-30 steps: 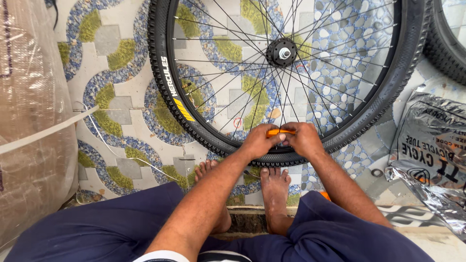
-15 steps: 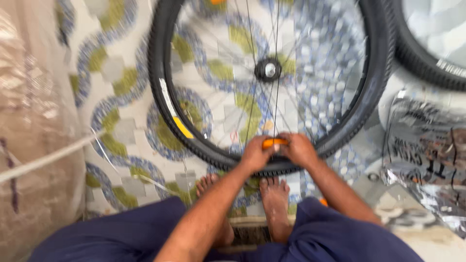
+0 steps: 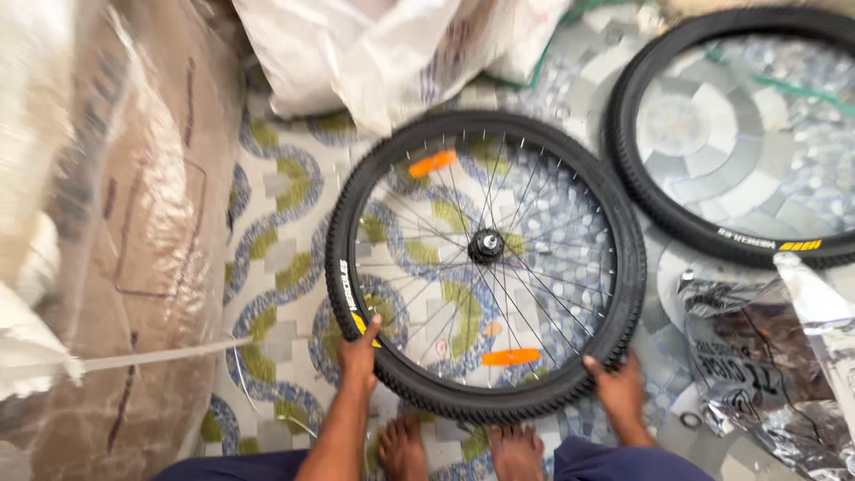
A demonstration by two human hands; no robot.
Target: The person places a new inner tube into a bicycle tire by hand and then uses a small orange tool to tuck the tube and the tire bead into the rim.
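I see the bicycle wheel (image 3: pixel 485 263) lying flat ahead: my left hand (image 3: pixel 361 352) clamped at its seven o'clock, right hand (image 3: pixel 617 387) gripping five o'clock.

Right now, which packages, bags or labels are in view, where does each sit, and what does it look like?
Silver foil packet: floor at right, crumpled, dark print.
White plastic sacks: top centre, bulging, faint print.
Clear-wrapped brown bundle: left side, large, glossy.
Tyre marking: white and yellow, on the spoked wheel beside the left hand; the right hand is at its lower right.
Second tyre: top right, similar marking.
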